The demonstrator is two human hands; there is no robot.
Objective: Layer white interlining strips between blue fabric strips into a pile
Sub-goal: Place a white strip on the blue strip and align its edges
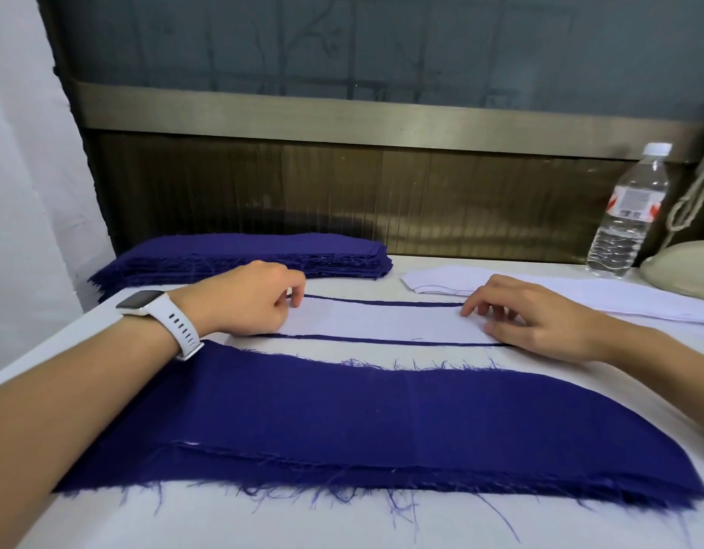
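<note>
White interlining strip (382, 320) looks floppy; hold its ends. Right hand (540, 315) lies open on it; left hand (243, 297) grip unclear.

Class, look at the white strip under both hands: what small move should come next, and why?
Probably nudge the white interlining strip square. The left hand and right hand sit at its ends, and the edge of the blue strip showing below it thins toward the right, so the white strip seems slightly askew.
</note>
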